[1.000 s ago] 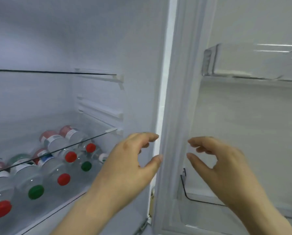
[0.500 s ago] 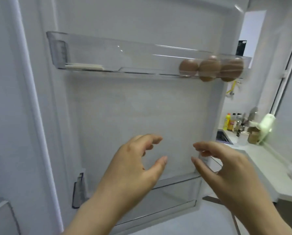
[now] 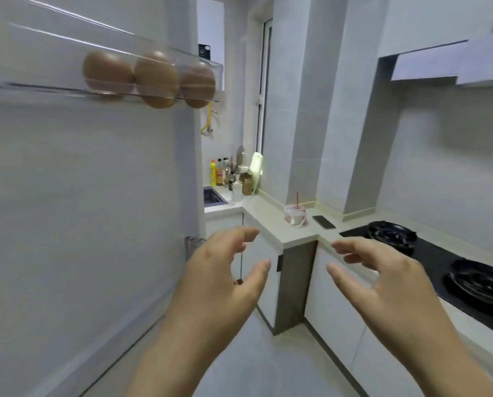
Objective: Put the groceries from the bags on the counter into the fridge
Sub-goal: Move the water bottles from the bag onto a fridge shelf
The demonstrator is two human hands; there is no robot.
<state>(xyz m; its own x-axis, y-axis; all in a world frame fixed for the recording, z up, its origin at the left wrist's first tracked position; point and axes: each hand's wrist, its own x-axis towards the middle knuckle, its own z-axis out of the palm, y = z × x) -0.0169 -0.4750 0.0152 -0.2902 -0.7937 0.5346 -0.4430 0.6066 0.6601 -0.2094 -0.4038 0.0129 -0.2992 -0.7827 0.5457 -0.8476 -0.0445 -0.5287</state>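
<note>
The open fridge door [image 3: 82, 210] fills the left of the view. Three brown eggs [image 3: 153, 78] sit in its clear upper shelf [image 3: 39, 55]. My left hand [image 3: 222, 276] and my right hand [image 3: 383, 276] are held out in front of me, fingers loosely curved, both empty. On the pale counter [image 3: 271, 224] beyond them stands a small clear plastic bag [image 3: 295, 214] with something red sticking up from it. A dark phone [image 3: 324, 222] lies flat to the right of the bag.
A black gas hob [image 3: 440, 259] with two burners lies at the right. Bottles [image 3: 221, 171] and a sink [image 3: 212, 196] stand at the counter's far end. White cabinet fronts [image 3: 340, 310] run below, and a grey floor [image 3: 268, 362] lies between fridge and cabinets.
The view has swung right, from the fridge interior with its bottles, across the door shelf with eggs, to the kitchen counter. Both hands stayed empty and held out in the same pose.
</note>
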